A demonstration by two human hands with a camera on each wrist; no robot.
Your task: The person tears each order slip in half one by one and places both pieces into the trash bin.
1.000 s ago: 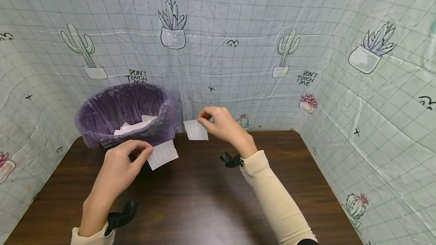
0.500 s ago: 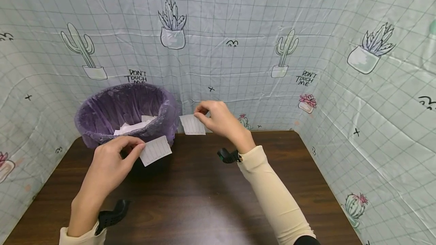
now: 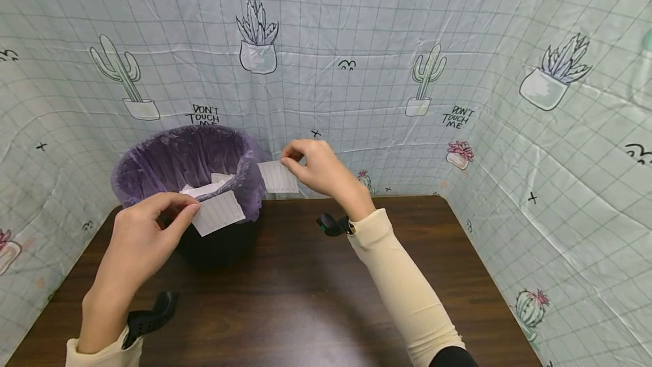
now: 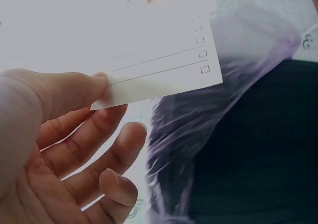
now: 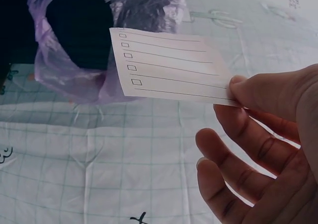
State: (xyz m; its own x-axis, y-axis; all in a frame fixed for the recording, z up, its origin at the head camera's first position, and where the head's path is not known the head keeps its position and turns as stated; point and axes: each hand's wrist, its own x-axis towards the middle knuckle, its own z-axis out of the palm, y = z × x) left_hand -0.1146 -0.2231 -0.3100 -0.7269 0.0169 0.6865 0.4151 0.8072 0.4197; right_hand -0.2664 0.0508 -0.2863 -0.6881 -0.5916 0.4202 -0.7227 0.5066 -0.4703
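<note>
In the head view my left hand pinches one corner of a white piece of lined paper between thumb and forefinger, in front of the bin's near side. A row of small printed checkboxes runs along the paper's edge, clear in the left wrist view. My right hand pinches a second lined piece of paper with checkboxes, beside the bin's right rim. The other right fingers curl loosely below it in the right wrist view. Purple liner drapes over the rim of the black bin, and white paper scraps lie inside.
The bin stands at the back left of a dark wooden table. A grid-patterned cloth printed with cacti hangs behind and along both sides. Black camera mounts sit at both wrists.
Both hands have moved left and away from me, each carrying its piece of paper closer to the bin. The bin has stayed in place.
</note>
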